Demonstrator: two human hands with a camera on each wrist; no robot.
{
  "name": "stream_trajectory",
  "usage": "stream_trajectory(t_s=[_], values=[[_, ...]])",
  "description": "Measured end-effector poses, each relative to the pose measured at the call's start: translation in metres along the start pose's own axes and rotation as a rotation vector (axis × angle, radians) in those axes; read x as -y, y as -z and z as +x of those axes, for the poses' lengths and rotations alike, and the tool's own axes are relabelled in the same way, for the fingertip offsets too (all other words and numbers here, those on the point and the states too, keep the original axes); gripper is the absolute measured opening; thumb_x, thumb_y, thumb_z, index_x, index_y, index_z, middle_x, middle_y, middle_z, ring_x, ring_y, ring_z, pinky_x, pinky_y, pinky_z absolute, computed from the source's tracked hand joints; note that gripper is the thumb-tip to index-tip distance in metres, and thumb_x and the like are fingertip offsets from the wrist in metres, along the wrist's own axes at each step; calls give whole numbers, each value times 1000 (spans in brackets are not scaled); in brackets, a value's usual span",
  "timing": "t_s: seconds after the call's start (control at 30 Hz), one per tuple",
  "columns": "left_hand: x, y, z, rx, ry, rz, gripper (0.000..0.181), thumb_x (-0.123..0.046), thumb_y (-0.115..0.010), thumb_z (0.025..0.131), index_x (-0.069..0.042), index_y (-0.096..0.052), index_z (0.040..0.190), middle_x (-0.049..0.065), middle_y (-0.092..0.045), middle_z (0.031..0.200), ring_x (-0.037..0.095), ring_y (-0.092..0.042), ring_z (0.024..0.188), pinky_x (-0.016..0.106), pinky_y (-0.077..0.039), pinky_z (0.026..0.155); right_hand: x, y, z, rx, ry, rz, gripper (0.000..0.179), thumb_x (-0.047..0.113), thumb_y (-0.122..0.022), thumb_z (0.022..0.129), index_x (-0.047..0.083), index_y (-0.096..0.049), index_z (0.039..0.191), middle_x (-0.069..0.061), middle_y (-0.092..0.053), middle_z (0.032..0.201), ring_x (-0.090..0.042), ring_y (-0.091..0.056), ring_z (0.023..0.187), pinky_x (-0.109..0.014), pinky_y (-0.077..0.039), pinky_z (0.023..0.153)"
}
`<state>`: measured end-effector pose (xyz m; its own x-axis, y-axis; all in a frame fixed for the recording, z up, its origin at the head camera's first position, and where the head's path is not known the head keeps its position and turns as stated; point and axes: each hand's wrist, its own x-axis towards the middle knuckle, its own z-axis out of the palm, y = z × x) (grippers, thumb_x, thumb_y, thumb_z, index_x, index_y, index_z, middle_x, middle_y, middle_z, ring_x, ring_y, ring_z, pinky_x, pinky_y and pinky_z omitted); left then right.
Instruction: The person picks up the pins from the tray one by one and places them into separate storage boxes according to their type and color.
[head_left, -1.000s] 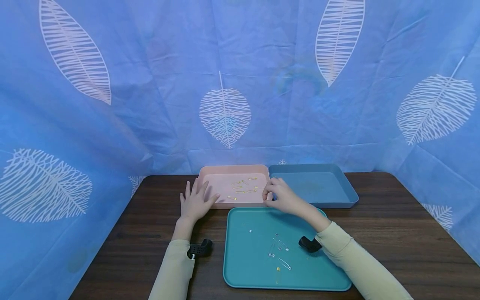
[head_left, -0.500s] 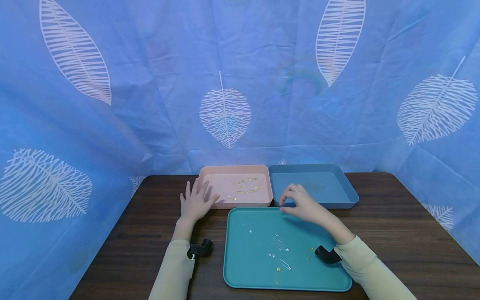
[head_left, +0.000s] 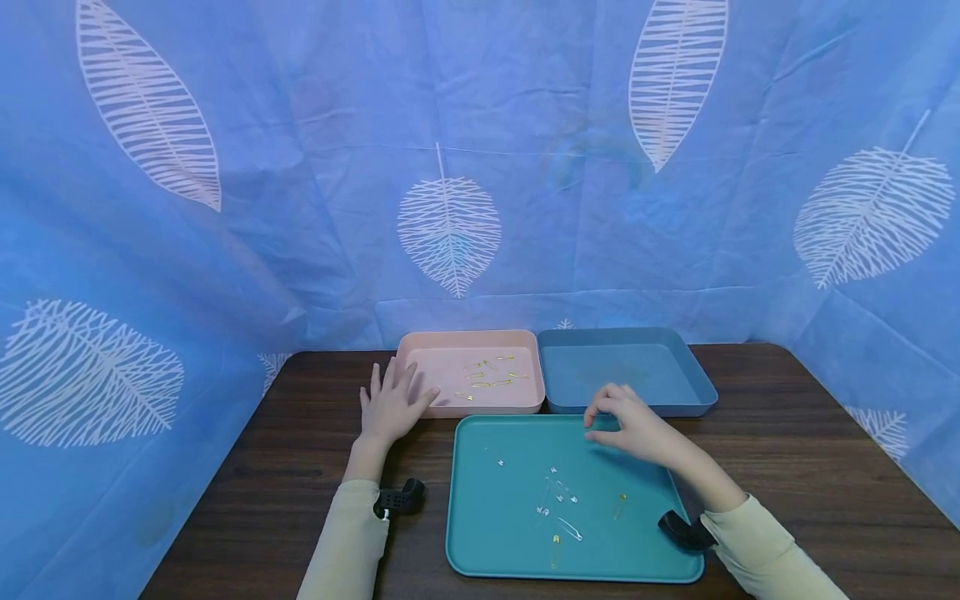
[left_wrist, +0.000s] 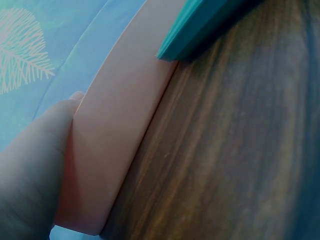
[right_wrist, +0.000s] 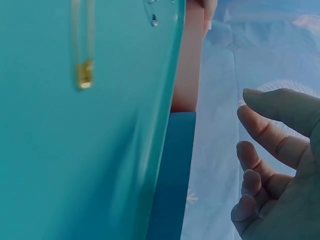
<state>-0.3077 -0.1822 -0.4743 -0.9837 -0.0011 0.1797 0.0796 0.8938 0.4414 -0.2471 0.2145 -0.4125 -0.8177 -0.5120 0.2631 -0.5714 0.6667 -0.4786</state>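
Observation:
My left hand [head_left: 390,410] rests with spread fingers on the near left corner of the pink tray [head_left: 442,362]. In the left wrist view its thumb lies over that tray's wall [left_wrist: 115,115]. Several gold safety pins [head_left: 481,384] lie inside the pink tray. Above the far right part of the teal tray [head_left: 487,533] hovers my right hand [head_left: 633,429], fingers loosely bent, thumb and forefinger apart, nothing seen between them. Below it on the teal tray are two gold safety pins, one nearer the hand [head_left: 621,504] and one near the front [head_left: 556,542], plus several silver safety pins [head_left: 570,528].
A blue tray [head_left: 637,367] stands right of the pink one, both behind the teal tray. All three sit on a dark wooden table [head_left: 765,400]. A blue leaf-patterned cloth [head_left: 525,233] hangs around the back and sides.
My right hand has drawn back from the pink tray's right edge, moving right and nearer over the teal tray. A gold safety pin under that wrist has come into sight. The left hand stays put.

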Motion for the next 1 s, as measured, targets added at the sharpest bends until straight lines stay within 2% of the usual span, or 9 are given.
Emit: stream_trajectory(t_s=[0.17,0.4,0.53,0.63,0.87,1.0], values=[[0,1,0,5,6,12,82,-71,-46,89,-26,-29,155,10,-8,166,42,0,151,74,-8,112,-5,2,-13,28,-21,10,14,12,-76,83,22,-66,84,3,-53,98,-25,-45,92,-35,-39,76],[-1,1,0,15,10,-2,83,-72,-46,89,-26,-28,155,11,-10,165,42,3,151,75,-7,112,-10,5,-31,51,-17,15,13,18,-76,84,25,-65,85,5,-53,98,-23,-44,92,-34,-39,75],[1,-1,0,11,7,5,84,-73,-45,88,-26,-28,155,12,-10,165,42,3,151,75,-7,112,-12,4,-39,70,-45,29,12,19,-76,83,24,-66,86,7,-53,98,-22,-43,93,-34,-39,76],[1,-2,1,7,4,4,84,-73,-46,88,-26,-29,155,12,-10,165,42,3,151,75,-7,112,-13,4,-43,93,-60,33,12,19,-77,83,23,-66,87,8,-52,99,-22,-44,95,-35,-38,77],[1,-1,1,5,4,-15,82,-72,-47,88,-26,-29,155,12,-10,165,41,4,152,74,-6,112,-12,5,-48,154,-28,110,11,24,-75,85,21,-67,90,5,-54,100,-22,-43,94,-34,-35,77],[2,-1,1,9,7,-10,83,-72,-46,88,-26,-29,155,11,-9,165,41,4,152,74,-6,113,-16,4,-49,223,-40,151,13,28,-75,84,22,-67,92,4,-55,102,-18,-43,97,-37,-37,82]])
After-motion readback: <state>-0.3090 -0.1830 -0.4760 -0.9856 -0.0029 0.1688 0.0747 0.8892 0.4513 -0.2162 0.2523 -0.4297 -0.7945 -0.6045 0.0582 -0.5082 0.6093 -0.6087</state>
